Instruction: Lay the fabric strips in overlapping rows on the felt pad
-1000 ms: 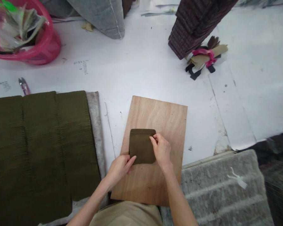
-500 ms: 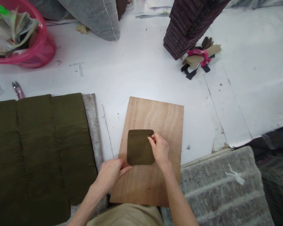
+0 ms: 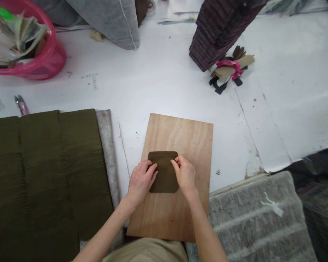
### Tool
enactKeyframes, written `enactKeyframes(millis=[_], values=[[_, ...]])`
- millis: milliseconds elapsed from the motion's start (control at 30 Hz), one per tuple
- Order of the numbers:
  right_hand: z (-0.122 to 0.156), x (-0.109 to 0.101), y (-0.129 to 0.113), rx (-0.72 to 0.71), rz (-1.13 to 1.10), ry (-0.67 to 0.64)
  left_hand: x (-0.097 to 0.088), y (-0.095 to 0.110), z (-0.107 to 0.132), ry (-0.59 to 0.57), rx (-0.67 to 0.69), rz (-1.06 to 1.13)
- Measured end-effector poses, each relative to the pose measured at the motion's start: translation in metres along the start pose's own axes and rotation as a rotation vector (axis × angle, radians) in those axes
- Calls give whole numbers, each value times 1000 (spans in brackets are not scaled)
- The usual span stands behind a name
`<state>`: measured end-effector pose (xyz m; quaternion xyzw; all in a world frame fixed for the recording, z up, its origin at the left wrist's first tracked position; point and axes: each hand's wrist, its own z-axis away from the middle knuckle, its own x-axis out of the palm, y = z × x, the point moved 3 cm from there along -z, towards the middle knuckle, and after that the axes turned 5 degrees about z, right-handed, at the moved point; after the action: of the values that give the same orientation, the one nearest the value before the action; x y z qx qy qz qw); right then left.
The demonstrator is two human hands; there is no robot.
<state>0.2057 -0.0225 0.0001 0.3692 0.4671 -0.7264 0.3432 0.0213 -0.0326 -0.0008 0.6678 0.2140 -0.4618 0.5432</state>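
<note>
An olive fabric pocket piece lies flat on a wooden board, with stitched-looking lines along its top edge and clipped lower corners. At its upper right edge, my right hand is closed in a pinch on the cloth. My left hand grips the left edge, its thumb on top of the fabric and its fingers curled by the upper left corner. What lies under the fingertips is hidden. Left of the board, rows of stacked olive fabric pieces rest on a grey felt cloth.
A pink basket stands at the far left, with thread snips below it. Dark purple stacked fabric and a tied bundle of scraps sit at the back. Grey padding covers the right front.
My left hand has moved up from the lower left corner of the pocket piece to its upper left edge. My right hand stays pinched at the right edge.
</note>
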Motion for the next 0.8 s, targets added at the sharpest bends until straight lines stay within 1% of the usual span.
enactKeyframes(millis=[100,233,433,533,600,667,733,800], values=[[1,0,-3,22,40,19,2,0,4,25,9,-20],[5,-3,-7,48,69,105,2,0,5,54,16,-20],[13,-10,-4,105,-50,163,-7,0,5,60,-4,81],[21,-13,-7,73,-171,203,-14,0,15,118,-25,153],[27,-11,-14,13,-268,216,-19,0,26,165,-35,204],[36,-8,-28,-67,-348,216,-24,3,38,194,-36,278],[47,-3,-47,-146,-429,187,-31,9,50,208,-49,384],[65,1,-70,-223,-521,131,-40,15,63,222,-84,514]])
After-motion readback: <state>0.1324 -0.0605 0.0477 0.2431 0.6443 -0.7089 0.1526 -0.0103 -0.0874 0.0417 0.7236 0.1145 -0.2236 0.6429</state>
